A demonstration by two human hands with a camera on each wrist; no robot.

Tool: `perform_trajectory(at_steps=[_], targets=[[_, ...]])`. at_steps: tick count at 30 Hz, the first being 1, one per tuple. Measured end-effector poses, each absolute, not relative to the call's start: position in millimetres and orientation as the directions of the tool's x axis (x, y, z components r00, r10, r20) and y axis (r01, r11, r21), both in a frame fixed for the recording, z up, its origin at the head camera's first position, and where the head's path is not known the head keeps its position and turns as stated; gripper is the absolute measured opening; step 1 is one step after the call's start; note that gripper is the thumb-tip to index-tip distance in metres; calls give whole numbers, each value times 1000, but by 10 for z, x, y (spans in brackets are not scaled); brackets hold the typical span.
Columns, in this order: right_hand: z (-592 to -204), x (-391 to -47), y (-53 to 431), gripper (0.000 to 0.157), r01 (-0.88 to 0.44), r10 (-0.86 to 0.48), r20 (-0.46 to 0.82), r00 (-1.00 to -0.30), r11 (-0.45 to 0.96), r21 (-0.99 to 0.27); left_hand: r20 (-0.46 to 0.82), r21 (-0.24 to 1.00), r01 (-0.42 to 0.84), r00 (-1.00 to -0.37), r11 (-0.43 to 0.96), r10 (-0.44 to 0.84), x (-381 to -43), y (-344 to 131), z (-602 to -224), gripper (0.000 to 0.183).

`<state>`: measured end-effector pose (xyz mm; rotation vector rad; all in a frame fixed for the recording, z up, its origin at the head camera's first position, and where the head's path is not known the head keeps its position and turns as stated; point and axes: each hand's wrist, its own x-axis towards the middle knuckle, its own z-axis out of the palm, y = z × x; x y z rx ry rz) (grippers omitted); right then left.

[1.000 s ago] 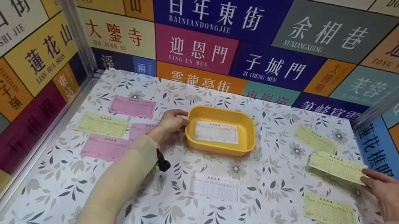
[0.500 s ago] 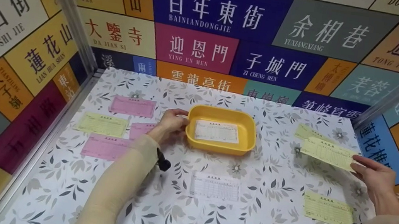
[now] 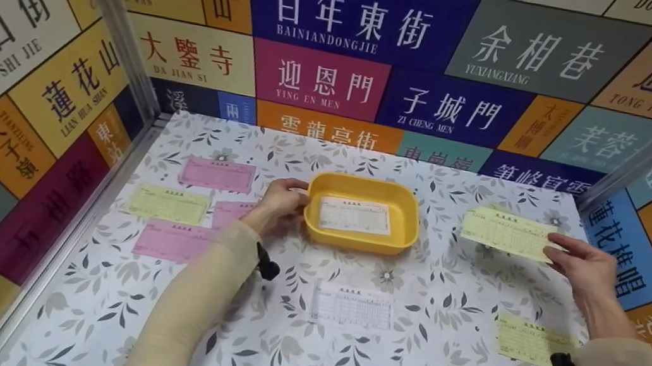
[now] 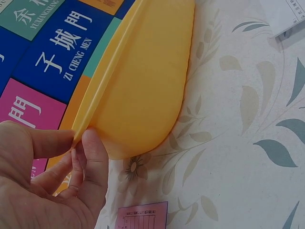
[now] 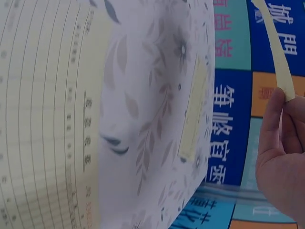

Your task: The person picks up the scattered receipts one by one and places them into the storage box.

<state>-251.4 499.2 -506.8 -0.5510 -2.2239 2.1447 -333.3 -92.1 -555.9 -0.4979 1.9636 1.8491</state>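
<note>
My left hand (image 3: 281, 203) pinches the left rim of a yellow plastic basin (image 3: 358, 238); the left wrist view shows thumb and fingers on that rim (image 4: 102, 71). Inside the basin lies a white printed receipt slip (image 3: 353, 216). At the right, my right hand (image 3: 585, 267) holds a yellow receipt slip (image 3: 504, 232) by its right edge, raised over the table. In the right wrist view the held slip (image 5: 279, 52) appears edge-on between thumb and finger. Another yellow slip on the table is mostly hidden behind it in the head view.
Pink slips (image 3: 217, 174) and a yellow slip (image 3: 168, 204) lie at the left. A white slip (image 3: 352, 307) lies in front of the basin. One more yellow slip (image 3: 524, 342) is partly covered by the right wrist. Sign-printed walls (image 3: 356, 15) enclose the flowered table (image 3: 288, 363).
My right hand has moved left and away from me with the yellow slip, which now overlaps the far yellow slip in the head view. The left hand and basin stay in place.
</note>
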Motion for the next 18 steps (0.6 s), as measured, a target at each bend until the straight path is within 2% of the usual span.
perform_trajectory(at_steps=[6, 18], targets=[[-5099, -2603, 4733, 39, 191, 224, -176, -959, 45, -981, -481, 876, -479, -876, 63, 25, -3332, -936, -5574, 54], [-5223, -2787, 4216, 41, 147, 170, -142, -975, 17, -989, -506, 860, -504, -863, 73, 5, -3343, -902, -5560, 53]])
